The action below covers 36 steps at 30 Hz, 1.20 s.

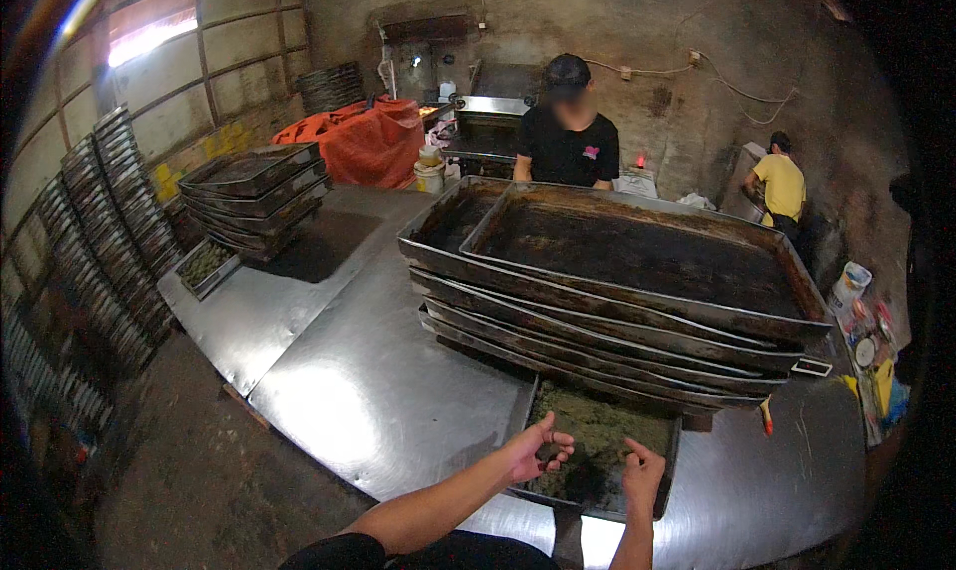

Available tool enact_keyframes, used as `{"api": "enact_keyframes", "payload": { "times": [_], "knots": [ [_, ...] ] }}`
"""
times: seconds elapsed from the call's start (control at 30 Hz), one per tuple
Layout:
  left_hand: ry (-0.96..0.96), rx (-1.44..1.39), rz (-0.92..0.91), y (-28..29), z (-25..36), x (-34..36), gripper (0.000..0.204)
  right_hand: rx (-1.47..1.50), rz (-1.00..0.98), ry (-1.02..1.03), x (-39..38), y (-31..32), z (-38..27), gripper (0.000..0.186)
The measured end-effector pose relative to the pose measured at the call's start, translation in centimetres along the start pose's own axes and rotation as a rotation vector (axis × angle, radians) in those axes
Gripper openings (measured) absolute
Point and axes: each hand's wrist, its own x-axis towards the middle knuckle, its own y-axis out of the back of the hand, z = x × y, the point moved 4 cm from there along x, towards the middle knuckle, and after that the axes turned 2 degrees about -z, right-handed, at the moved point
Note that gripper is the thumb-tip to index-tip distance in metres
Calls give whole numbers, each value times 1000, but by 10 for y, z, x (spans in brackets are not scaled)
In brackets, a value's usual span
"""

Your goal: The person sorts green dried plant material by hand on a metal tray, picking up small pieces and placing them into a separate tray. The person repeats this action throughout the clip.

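A shallow dark metal tray [672, 449] with a crumbly greenish-brown mass [602, 426] spread in it lies on the table before me. Over the tray's left part is my left hand [538, 451], its fingers half curled and apart from the thumb, with nothing plain to see in it. My right hand [644, 473] is above the tray's right side, index finger stretched out and the other fingers bent. Its palm is hidden. Just beyond my hands a tall stack of large blackened baking trays [637, 251] covers the far edge of the filled tray.
More stacked trays [254, 187] stand at the table's far left, near a small filled tray [206, 266]. A co-worker in black [570, 137] faces the table; another in yellow [779, 187] is farther right. A red-handled tool [766, 417] lies right of the big stack.
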Motion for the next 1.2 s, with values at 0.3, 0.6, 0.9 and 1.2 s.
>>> {"api": "enact_keyframes", "payload": {
  "times": [0.3,0.6,0.9,1.2],
  "knots": [
    [-160,48,-107,0,17,-17,58,-353,243,303,7,11,-24,22],
    [-184,56,-86,5,24,-11,50,110,306,-203,24,14,24,56],
    [-183,-154,-59,53,38,-27,59,1057,173,-536,20,6,16,33],
    [-370,-244,15,109,59,-76,36,1054,121,-454,21,-25,-22,38]
  ]
}}
